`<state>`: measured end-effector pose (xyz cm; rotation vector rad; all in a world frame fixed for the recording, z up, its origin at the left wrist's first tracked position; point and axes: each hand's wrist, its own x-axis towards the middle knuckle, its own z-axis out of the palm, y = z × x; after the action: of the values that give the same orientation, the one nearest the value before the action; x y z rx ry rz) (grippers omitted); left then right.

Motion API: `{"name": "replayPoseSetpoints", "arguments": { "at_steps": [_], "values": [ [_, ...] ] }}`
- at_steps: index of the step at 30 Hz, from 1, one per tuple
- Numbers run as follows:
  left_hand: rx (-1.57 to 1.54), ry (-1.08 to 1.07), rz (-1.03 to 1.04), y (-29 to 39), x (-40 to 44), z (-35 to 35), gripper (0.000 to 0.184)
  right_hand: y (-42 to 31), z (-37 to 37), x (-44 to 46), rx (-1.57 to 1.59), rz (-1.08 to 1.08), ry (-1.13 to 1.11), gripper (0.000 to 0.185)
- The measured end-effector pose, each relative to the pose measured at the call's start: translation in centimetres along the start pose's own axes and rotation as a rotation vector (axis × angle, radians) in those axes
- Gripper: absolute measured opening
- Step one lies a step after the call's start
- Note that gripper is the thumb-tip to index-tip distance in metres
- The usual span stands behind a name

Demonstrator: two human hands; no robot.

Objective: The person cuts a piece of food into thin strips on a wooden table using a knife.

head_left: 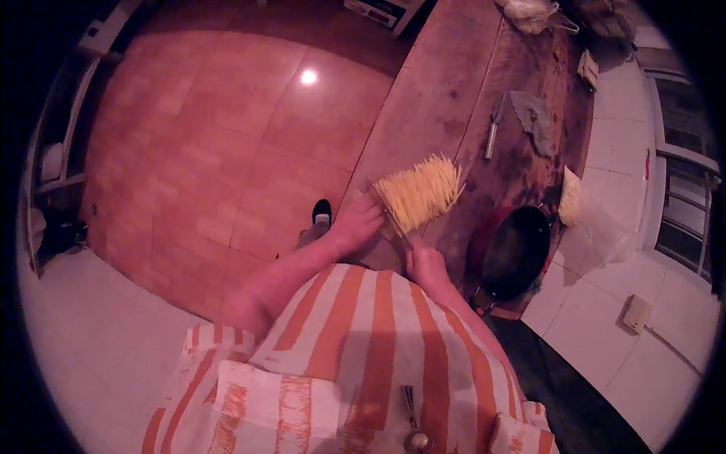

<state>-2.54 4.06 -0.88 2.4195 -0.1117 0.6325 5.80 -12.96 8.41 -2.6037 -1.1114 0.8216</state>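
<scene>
A neat bundle of thin yellow strips (420,191), like cut noodles or potato shreds, lies on the dark wooden table near its left edge. Along the near side of the strips runs a narrow dark edge that looks like a knife blade (390,213). My right hand (426,262) is closed at the lower end of this knife, below the strips. Beside the upper part of the blade, my left hand (361,221) has its fingers bent and pressed down. What lies under those fingers is hidden.
A dark red-rimmed pan (517,253) stands right of my right hand. Farther up the wooden table (423,98) lie a metal-handled utensil (492,138), a grey cloth (534,121) and a plastic bag (532,13). Against the tiled wall sits another bag with yellowish contents (571,197).
</scene>
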Motion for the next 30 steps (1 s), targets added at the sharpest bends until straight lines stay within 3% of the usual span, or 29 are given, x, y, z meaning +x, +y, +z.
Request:
{"name": "replayPoseSetpoints", "arguments": {
  "at_steps": [3,5,17,21,22,24,30],
  "values": [
    [-0.018,-0.074,-0.027,-0.1,0.0,-0.1,0.027,-0.2,0.7,1.0,0.039,-0.004,0.024,0.012],
    [0.031,0.056,0.025,0.3,0.6,-0.7,0.016,0.1,1.5,1.9,0.062,-0.011,0.044,0.012],
    [0.009,0.077,0.044,0.1,0.8,-0.5,0.014,0.4,1.1,1.3,0.022,-0.021,0.022,0.013],
    [-0.009,0.000,-0.017,0.3,0.1,0.0,0.015,1.0,2.7,1.1,0.102,-0.001,0.149,0.012],
    [-0.042,-0.043,-0.043,0.4,0.0,-0.2,0.023,0.9,2.9,1.2,0.166,0.016,0.220,0.012],
    [-0.072,-0.089,-0.076,0.2,-0.2,-0.7,0.031,0.4,2.1,1.1,0.171,0.015,0.185,0.012],
    [0.008,0.074,0.031,0.2,0.6,-0.9,0.023,0.2,0.3,0.2,0.090,-0.029,0.078,0.012]
  ]
}}
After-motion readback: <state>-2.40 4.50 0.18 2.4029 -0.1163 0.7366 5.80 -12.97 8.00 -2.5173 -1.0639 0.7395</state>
